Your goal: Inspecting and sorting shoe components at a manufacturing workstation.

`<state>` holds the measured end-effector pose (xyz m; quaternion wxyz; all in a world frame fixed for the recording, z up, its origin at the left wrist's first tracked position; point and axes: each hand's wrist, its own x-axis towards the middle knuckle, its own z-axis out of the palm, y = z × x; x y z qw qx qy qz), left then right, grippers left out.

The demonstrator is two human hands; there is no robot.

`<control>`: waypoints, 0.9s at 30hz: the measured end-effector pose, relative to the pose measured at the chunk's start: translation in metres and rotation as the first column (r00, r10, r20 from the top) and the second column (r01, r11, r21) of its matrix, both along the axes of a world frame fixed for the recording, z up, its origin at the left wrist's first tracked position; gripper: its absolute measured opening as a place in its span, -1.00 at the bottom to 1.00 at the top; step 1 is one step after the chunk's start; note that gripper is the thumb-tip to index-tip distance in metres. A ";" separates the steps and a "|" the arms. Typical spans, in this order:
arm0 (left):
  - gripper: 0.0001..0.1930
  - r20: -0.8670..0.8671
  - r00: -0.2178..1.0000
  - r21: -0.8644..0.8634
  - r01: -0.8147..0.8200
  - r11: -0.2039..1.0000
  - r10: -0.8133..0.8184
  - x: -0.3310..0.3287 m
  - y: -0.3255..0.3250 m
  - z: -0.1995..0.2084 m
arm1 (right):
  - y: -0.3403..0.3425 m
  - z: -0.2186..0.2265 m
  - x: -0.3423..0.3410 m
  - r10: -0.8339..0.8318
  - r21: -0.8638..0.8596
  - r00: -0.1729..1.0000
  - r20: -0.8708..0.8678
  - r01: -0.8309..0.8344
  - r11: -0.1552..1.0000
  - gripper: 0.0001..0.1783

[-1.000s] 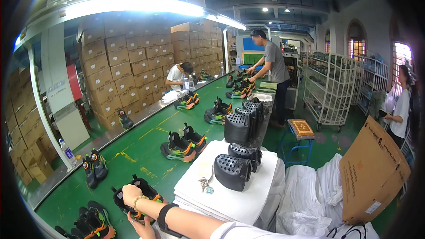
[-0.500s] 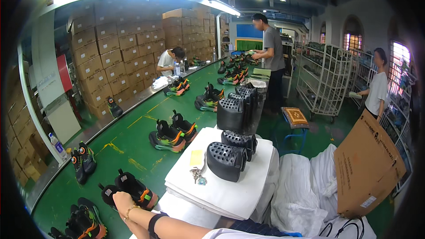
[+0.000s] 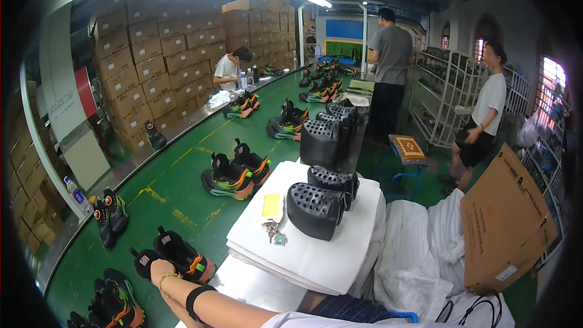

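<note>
My right hand (image 3: 163, 269), with a bracelet and a black band on its arm, is closed at the near end of a black sneaker (image 3: 143, 259); its fingertips are hidden. My left forearm (image 3: 172, 311) passes below the right one, and its hand is hidden. Beside the held shoe stands a matching sneaker (image 3: 180, 254) with orange and green trim. Both are on the green work surface (image 3: 164, 197). Nearer the left rim sit more dark sneakers (image 3: 116, 297). To the right, black perforated toe pieces (image 3: 313, 211) rest on stacked white sheets (image 3: 328, 261).
Keys (image 3: 273, 231) lie on the sheets. More sneaker pairs (image 3: 228, 176) line the green surface. An upright carton (image 3: 507, 218) and white sacks (image 3: 407, 249) are at right, near a stool (image 3: 408, 149). Several people are around: one seated (image 3: 226, 71), one in grey (image 3: 390, 54), one walking (image 3: 489, 100).
The person in grey has turned away from the shoes and stands farther right. The person at right has walked closer to the table. My right hand stays at the sneaker; the view has shifted slightly.
</note>
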<state>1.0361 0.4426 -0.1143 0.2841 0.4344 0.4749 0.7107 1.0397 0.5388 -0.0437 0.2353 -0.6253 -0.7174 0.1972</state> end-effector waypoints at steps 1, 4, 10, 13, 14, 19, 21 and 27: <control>-0.44 -0.137 0.989 -0.007 -0.055 0.998 0.054 0.000 0.000 -0.003 | 0.006 -0.001 0.003 0.018 -0.046 0.997 -0.075 -0.021 0.999 -0.81; -0.33 -0.277 0.960 -0.089 -0.071 0.993 0.043 0.018 -0.004 0.003 | 0.016 -0.008 0.022 0.070 -0.106 0.996 -0.060 -0.076 0.991 -0.80; -0.37 0.261 0.959 -0.110 0.146 0.983 -0.113 0.013 -0.022 0.019 | 0.014 0.032 0.008 0.393 -0.500 0.916 0.085 -0.302 0.812 -0.64; -0.40 0.411 0.884 0.022 0.237 0.971 -0.225 0.026 0.000 0.002 | 0.033 0.009 0.023 0.082 -0.335 0.995 0.055 -0.059 0.940 -0.74; -0.41 0.303 0.942 -0.012 0.155 0.988 -0.145 0.027 -0.007 0.009 | 0.023 0.003 0.019 0.118 -0.199 0.993 0.018 -0.112 0.974 -0.78; -0.36 0.138 0.989 -0.060 0.056 0.997 -0.048 -0.008 -0.027 0.025 | -0.054 0.042 0.044 0.395 0.118 0.905 -0.160 -0.380 0.918 -0.73; -0.48 0.244 0.967 -0.115 0.100 0.988 -0.069 0.002 -0.022 0.036 | -0.087 0.065 0.097 0.555 0.225 0.814 -0.174 -0.516 0.827 -0.56; -0.73 -0.355 0.924 -0.109 -0.191 0.975 0.142 -0.016 -0.013 0.016 | -0.171 0.126 0.269 0.622 0.496 0.783 0.007 -0.543 0.677 -0.53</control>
